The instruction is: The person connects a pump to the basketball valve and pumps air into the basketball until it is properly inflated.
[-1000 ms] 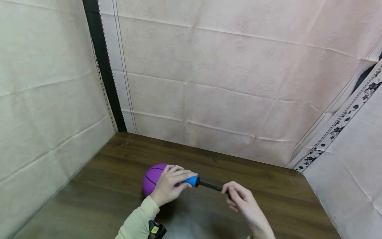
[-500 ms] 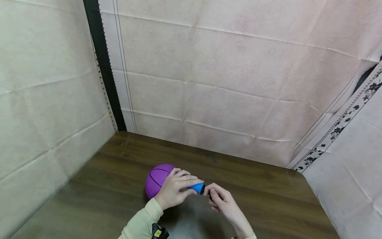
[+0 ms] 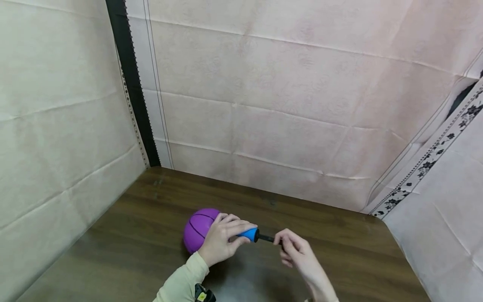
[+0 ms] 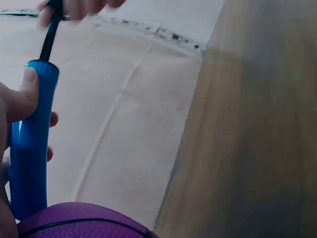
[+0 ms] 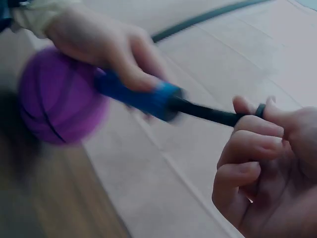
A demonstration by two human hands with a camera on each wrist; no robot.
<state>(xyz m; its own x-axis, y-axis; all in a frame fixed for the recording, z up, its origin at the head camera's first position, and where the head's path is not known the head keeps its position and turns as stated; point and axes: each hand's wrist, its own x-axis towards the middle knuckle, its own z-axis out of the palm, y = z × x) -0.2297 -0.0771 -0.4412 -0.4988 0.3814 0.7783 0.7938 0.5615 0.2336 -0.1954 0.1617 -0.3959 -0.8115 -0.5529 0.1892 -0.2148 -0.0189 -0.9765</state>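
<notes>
A purple ball (image 3: 198, 230) with black lines, like a small basketball, rests on the wooden table. My left hand (image 3: 222, 239) grips the blue barrel (image 4: 33, 139) of a hand pump beside it; the barrel's far end meets the ball in the left wrist view. From the barrel's other end sticks a black rod (image 5: 208, 113), partly drawn out. My right hand (image 3: 296, 251) pinches the rod's end between thumb and fingers. Where pump and ball join is hidden behind my left hand in the head view.
The brown wooden table (image 3: 358, 247) lies under everything. Pale creased cloth walls (image 3: 264, 105) enclose it at the back and both sides, with a dark strip (image 3: 132, 84) at the left corner.
My right hand pushed the black rod in towards the barrel, then drew it partly out again to the right. Ball, barrel and left hand shifted slightly right.
</notes>
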